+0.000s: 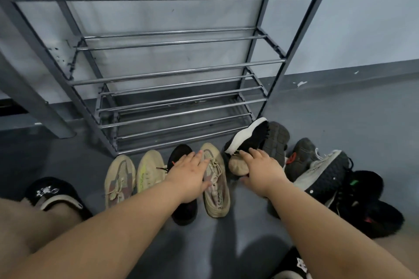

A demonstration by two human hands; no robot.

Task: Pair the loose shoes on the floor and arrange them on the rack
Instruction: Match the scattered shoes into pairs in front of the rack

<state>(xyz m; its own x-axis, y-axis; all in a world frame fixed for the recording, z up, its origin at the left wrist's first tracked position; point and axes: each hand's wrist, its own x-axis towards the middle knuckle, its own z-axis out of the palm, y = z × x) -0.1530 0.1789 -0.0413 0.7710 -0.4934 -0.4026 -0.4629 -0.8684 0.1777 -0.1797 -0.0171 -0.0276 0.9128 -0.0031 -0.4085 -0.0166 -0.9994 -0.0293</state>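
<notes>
Four shoes lie in a row on the grey floor just in front of the metal rack, toes toward it: a beige sneaker with a reddish panel, a beige sneaker with a yellow-green mark, a black shoe and a tan sneaker with printed lettering. The left hand rests across the black shoe and the tan lettered sneaker, fingers fairly straight and close together, thumb against the tan shoe's side; it covers most of the black shoe's middle. To the right of the rack's front corner sits a heap: a black shoe with a white sole tipped up against the rack's right leg, a dark shoe turned sole-outward touching it, and a beige shoe below them. The right hand lies over the beige shoe, fingers slightly spread and bent down over it, thumb apart near the floor; whether it truly grips cannot be told. Farther right of the rack, a grey shoe, a black knit sneaker with a pale sole and black furry slippers overlap in a pile. The rack's shelves carry no shoes. Left of the rack, a black slipper is on the person's foot, beside a grey pillar
</notes>
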